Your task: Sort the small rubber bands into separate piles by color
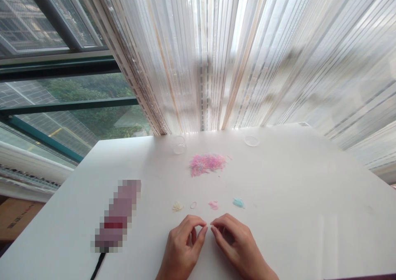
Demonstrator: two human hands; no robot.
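My left hand and my right hand rest on the white table near its front edge. Their fingertips meet in a pinch, and whatever lies between them is too small to make out. Just beyond the hands lie small sorted heaps of tiny elastic bands: a yellow heap, a single pale band, a pink heap and a light blue heap. Farther back sits a larger mixed pile of mostly pink bands.
A small clear cup and a clear lid stand near the table's far edge. A blurred-out oblong object with a black cable lies at the left. Striped sheer curtains and a window rise behind the table.
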